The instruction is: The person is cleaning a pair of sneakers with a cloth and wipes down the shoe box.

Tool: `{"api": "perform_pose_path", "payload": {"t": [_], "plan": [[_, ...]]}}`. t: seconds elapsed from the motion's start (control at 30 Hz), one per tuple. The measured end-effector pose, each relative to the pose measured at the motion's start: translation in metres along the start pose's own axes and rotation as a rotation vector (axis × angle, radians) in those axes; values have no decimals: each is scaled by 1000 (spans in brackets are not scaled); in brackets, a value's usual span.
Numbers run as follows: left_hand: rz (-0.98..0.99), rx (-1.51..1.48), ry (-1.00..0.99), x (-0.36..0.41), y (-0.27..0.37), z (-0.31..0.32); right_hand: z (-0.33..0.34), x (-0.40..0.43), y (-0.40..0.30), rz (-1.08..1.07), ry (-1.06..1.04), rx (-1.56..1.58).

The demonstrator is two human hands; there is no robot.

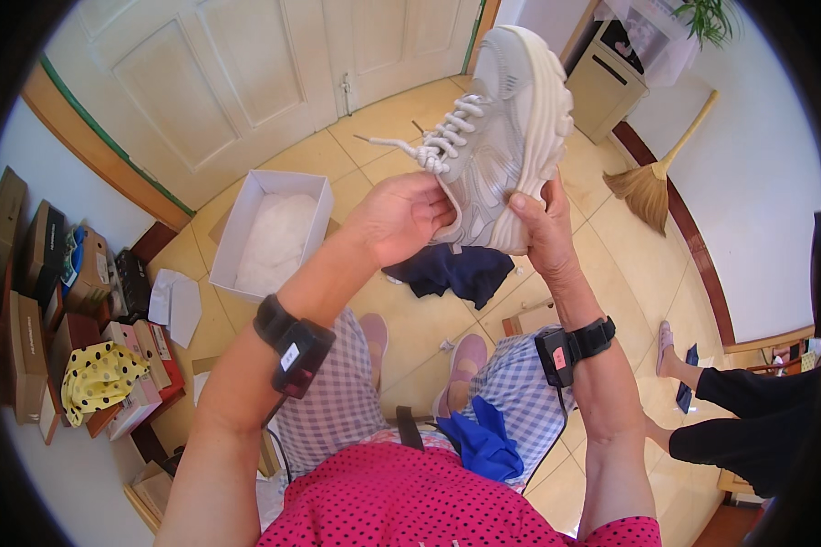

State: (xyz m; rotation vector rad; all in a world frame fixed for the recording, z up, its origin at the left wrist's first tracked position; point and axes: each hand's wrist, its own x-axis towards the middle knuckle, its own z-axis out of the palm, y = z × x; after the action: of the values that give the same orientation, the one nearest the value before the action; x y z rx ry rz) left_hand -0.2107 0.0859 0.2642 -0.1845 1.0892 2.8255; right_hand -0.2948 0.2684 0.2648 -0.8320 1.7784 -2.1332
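Observation:
A white and grey laced sneaker (496,137) is held up in front of me, its toe pointing away and its chunky sole to the right. My left hand (410,215) has its fingers inside the shoe's opening at the collar. My right hand (547,225) grips the heel end of the sole, thumb on the near side. Below the shoe, a dark blue cloth (451,273) lies on the tiled floor. A bright blue cloth (486,444) rests on my lap. An open white shoebox (222,263) with white paper in it stands to the left.
Stacked shoeboxes (31,349) and a yellow dotted cloth (99,379) are at the left wall. Panelled double doors (246,68) stand ahead. A straw broom (646,191) leans at the right wall. Another person's legs (732,417) extend in from the right.

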Motion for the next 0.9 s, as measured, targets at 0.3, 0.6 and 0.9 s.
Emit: {"api": "perform_pose_path", "payload": {"t": [0.3, 0.6, 0.9], "plan": [[145, -118, -36, -4, 8, -6, -11, -1, 12, 231, -189, 8], [-6, -221, -145, -28, 20, 8, -7, -2, 8, 203, -294, -71], [160, 192, -39, -29, 11, 15, -15, 10, 7, 38, -161, 620]]}}
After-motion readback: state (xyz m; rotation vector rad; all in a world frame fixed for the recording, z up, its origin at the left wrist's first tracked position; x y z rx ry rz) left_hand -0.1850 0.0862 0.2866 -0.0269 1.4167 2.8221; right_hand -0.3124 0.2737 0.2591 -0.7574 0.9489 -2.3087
